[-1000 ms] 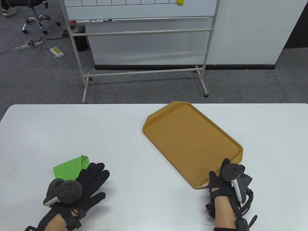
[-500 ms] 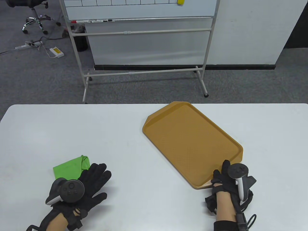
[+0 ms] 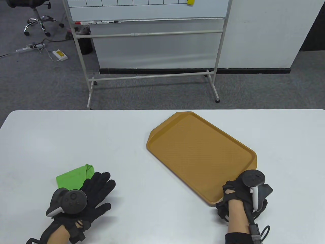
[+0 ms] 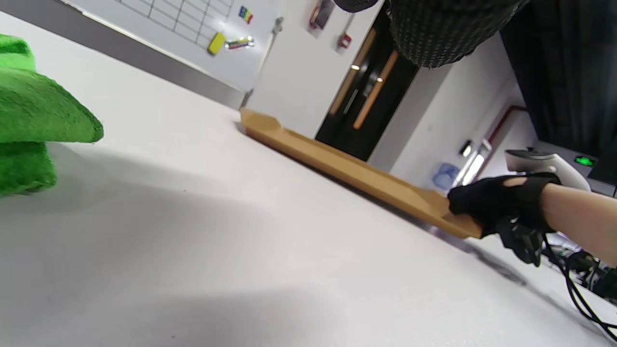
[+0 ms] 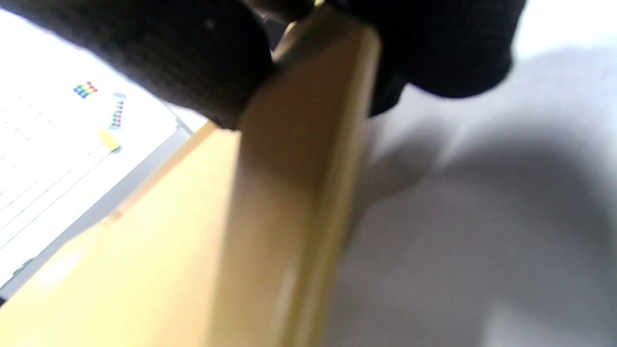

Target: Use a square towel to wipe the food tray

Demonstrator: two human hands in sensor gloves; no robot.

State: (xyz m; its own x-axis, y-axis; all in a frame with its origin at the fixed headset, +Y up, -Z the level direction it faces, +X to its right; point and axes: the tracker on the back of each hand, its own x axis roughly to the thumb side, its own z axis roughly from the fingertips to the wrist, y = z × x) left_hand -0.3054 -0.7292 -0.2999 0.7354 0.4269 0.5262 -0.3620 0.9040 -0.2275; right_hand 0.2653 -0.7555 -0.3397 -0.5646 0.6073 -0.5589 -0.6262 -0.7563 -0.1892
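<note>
A tan food tray point(image 3: 200, 152) lies slanted on the white table, right of centre. My right hand point(image 3: 234, 190) grips its near right corner; the right wrist view shows my gloved fingers point(image 5: 193, 62) clamped over the rim point(image 5: 299, 159). The tray also shows in the left wrist view point(image 4: 347, 166), with my right hand point(image 4: 487, 205) on its end. A folded green towel point(image 3: 75, 175) lies at the front left. My left hand point(image 3: 97, 188) rests flat on the table with fingers spread, its fingers at the towel's right edge. The towel fills the left of the left wrist view point(image 4: 33, 115).
The white table point(image 3: 122, 142) has bare surface between towel and tray. A whiteboard on a metal stand point(image 3: 152, 38) stands behind the table on grey carpet. An office chair point(image 3: 38, 20) and a power strip are at the far left.
My right hand has closed on the tray's near corner and drawn it back; the tray has turned, its far end swinging left and its near end coming toward me. My left hand stays by the towel.
</note>
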